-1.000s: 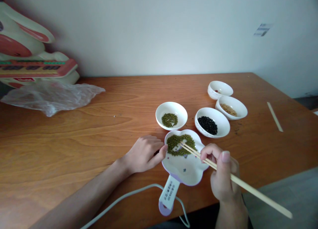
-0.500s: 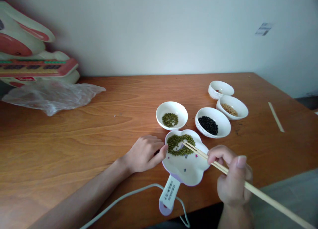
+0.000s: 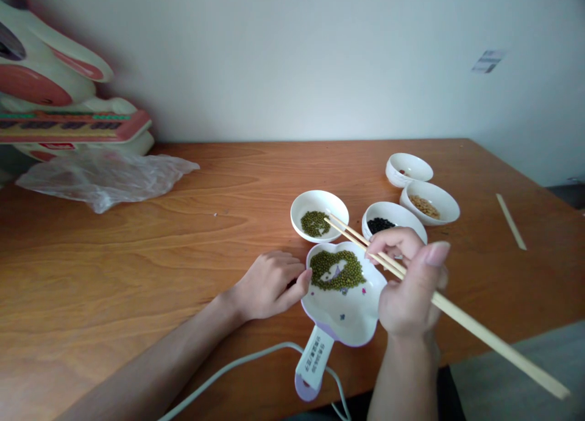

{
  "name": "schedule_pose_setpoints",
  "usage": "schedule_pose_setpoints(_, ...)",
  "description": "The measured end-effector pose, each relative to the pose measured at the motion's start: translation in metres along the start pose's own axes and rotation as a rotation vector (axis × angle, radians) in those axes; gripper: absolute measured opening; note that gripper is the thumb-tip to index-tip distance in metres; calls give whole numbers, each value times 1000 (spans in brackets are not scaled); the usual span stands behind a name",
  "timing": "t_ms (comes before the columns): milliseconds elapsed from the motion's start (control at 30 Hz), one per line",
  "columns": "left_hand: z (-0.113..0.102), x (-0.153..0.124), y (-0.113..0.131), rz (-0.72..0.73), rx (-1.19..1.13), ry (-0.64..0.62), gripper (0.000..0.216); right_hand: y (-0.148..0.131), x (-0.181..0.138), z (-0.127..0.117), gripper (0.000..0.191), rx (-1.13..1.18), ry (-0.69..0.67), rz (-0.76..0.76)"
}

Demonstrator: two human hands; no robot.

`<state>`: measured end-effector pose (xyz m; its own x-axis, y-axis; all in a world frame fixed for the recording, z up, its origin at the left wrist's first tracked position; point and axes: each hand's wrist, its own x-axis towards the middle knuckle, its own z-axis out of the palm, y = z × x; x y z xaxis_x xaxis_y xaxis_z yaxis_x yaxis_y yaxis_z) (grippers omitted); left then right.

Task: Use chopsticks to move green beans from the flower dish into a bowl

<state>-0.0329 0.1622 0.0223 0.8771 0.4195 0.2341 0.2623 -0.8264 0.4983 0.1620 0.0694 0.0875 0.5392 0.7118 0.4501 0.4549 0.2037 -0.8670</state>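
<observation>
My right hand [image 3: 406, 281] grips a pair of wooden chopsticks [image 3: 484, 332]. Their tips are over the near right side of a white bowl [image 3: 340, 205] of green mung beans [image 3: 314, 223]; I cannot make out a bean between them. Below that bowl sits a flower-shaped dish [image 3: 359, 317] with a purple rim and a labelled handle [image 3: 315, 360]. More mung beans [image 3: 350, 272] lie in its far part. At the dish's left edge, my left hand [image 3: 276, 285] rests with curled fingers, its thumb against the rim.
On the right stand bowls of black beans [image 3: 380, 225], tan beans or nuts [image 3: 425, 206], and a few reddish bits [image 3: 402, 172]. A pale stick [image 3: 510, 221] lies beyond. A plastic bag [image 3: 105, 180] and rabbit keyboard toy [image 3: 68, 122] are left; a cable [image 3: 237, 363] runs near the handle.
My right hand has moved the chopsticks from the beans in the flower-shaped dish up to the white mung bean bowl. The left hand stays at the dish's edge. The view has shifted slightly.
</observation>
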Motion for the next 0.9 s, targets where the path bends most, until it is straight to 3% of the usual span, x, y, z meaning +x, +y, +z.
schedule_pose_setpoints(167,0,-1,0,-4,7,-9,48,14,-14,-27,71,-10,28,-67)
schedule_pose_setpoints(367,1,-2,-1,-12,10,-21,48,25,-33,-63,76,-87,-225,-33)
schedule_pose_setpoints(600,2,-2,-2,-8,6,-15,47,28,-39,-61,68,-32,-395,49)
schedule_pose_setpoints(900,1,-1,-2,3,13,3,47,16,-39,-51,68,-51,-381,116)
